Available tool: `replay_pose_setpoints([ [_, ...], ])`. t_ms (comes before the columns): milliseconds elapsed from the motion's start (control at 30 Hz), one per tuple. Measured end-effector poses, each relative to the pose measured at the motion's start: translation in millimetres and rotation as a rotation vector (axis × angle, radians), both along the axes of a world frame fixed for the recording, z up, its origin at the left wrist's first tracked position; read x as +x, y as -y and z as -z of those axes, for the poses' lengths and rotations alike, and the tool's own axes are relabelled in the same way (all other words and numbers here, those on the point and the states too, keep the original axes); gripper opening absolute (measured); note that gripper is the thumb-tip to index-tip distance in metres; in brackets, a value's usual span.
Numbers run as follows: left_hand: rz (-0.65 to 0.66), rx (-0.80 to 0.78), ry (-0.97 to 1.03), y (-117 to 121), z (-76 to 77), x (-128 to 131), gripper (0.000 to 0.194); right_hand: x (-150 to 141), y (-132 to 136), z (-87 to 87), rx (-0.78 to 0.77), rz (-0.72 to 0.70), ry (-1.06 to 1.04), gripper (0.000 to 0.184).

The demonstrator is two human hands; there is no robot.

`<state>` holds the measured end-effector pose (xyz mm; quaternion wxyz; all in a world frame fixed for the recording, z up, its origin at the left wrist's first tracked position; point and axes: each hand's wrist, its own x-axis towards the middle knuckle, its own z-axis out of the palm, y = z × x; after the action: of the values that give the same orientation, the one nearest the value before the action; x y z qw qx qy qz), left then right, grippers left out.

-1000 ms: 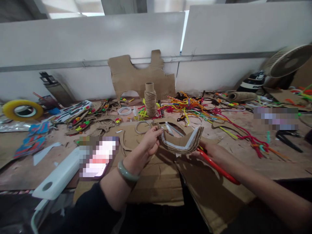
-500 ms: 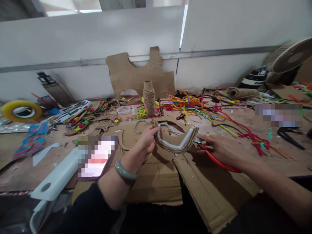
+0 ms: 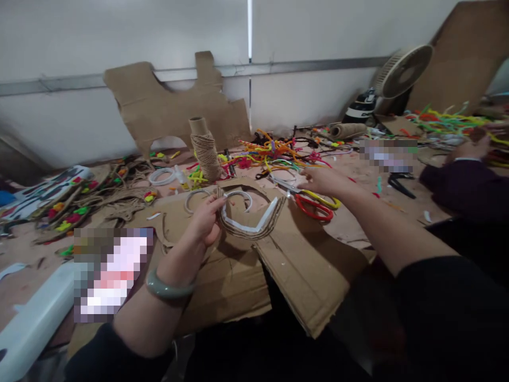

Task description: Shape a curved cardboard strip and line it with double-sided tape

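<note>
My left hand (image 3: 207, 220) is closed on the left end of a curved cardboard piece (image 3: 254, 231), with ridged, cord-like layers on its outer edge and a white strip inside. My right hand (image 3: 320, 180) reaches over the table, its fingers extended and partly hidden, close to a tangle of coloured cords (image 3: 274, 151). Scissors with one red and one yellow handle (image 3: 314, 212) lie just below that hand, out of its grip. Behind the curved piece are white rings (image 3: 240, 200). Flat cardboard (image 3: 246, 289) lies beneath my left hand.
A twine-wrapped tube (image 3: 205, 156) stands at the back, before a cut cardboard sheet (image 3: 175, 114). A phone (image 3: 115, 276) and a long white object (image 3: 43, 313) lie left. A fan (image 3: 403, 71) is back right. Another person's sleeve (image 3: 457, 183) shows at right.
My right hand has let go of the scissors and moved forward beyond them. My left hand still holds the curved cardboard piece. The view has turned right, bringing another person's arm into sight.
</note>
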<state>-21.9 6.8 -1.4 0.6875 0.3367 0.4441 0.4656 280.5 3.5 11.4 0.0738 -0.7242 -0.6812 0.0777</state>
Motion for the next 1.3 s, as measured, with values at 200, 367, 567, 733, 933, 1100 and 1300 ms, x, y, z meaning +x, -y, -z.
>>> replay_pose_setpoints([
  [200, -0.020, 0.053, -0.005, -6, 4.6, -4, 0.011, -67, -13, -26.9, -0.039, -0.295, -0.733, 0.039],
  [367, -0.028, 0.085, 0.014, -15, 13.8, -11, 0.023, -113, -32, -24.7, 0.094, -0.195, -1.203, 0.023],
  [567, 0.110, 0.112, 0.033, -15, 17.2, -12, 0.039, -152, -39, 11.8, -0.084, -0.307, -1.150, 0.030],
  [733, 0.076, 0.165, -0.033, -18, 22.7, -11, 0.038, -158, -34, 27.0, -0.125, -0.407, -1.046, 0.030],
  [933, 0.035, 0.127, -0.062, -23, 25.9, -15, 0.038, -161, -35, 37.8, -0.179, -0.342, -1.214, 0.032],
  [1100, 0.036, 0.107, -0.017, -22, 25.1, -15, 0.037, -163, -36, 42.7, -0.167, -0.284, -1.334, 0.033],
  [1300, 0.056, 0.093, -0.044, -21, 25.7, -14, 0.031, -166, -33, 39.0, -0.136, -0.247, -1.376, 0.034],
])
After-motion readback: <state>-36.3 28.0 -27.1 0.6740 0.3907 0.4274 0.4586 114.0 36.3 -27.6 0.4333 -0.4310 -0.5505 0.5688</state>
